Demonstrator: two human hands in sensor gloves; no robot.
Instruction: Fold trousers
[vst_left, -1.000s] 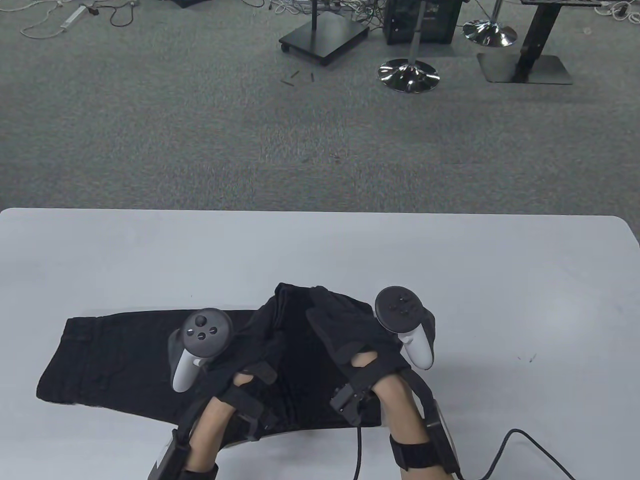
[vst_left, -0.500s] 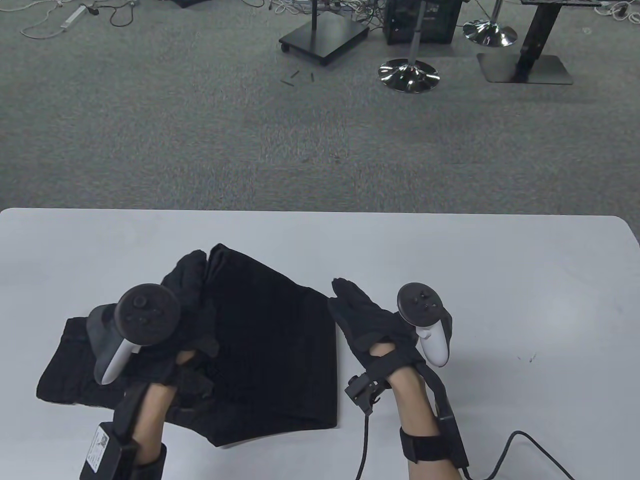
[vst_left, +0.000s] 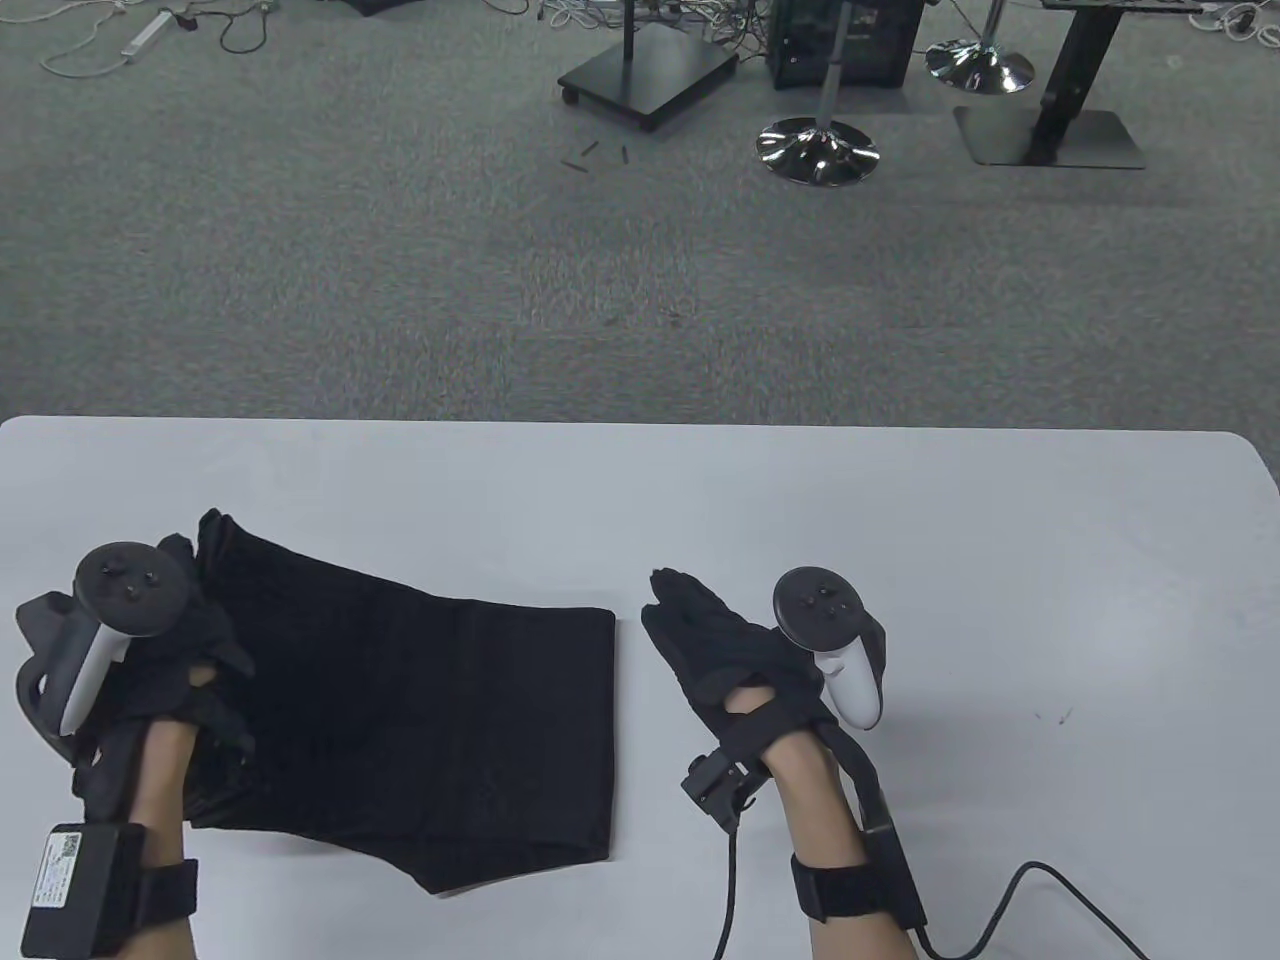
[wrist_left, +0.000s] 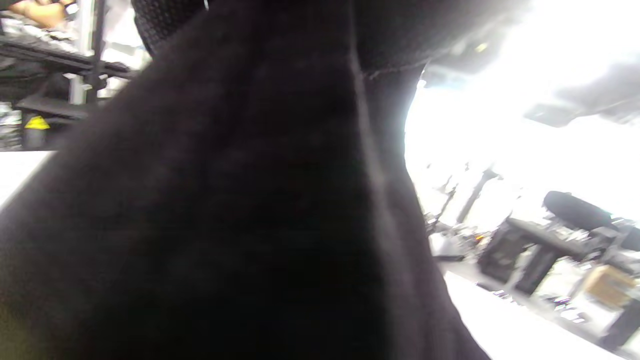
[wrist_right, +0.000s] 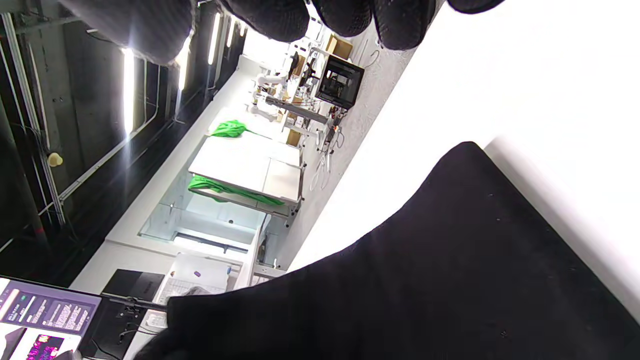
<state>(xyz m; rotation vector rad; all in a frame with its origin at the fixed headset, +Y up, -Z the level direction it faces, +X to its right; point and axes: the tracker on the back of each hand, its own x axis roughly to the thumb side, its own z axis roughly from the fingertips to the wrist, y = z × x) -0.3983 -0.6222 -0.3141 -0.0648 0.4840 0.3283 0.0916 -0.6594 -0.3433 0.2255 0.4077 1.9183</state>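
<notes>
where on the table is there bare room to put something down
Bare table runs from the right hand to the right edge, and along the far edge beyond the trousers. The near left is crowded by trousers and left hand.

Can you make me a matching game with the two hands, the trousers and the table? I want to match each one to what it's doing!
Things:
1. left hand
2. right hand
3. trousers
4. table

States:
A. black, folded over
B. white, under everything
C. grips the cloth's far left corner
D. holds nothing, beside the cloth's right edge

Pairs: 1-C, 2-D, 3-A, 4-B
</notes>
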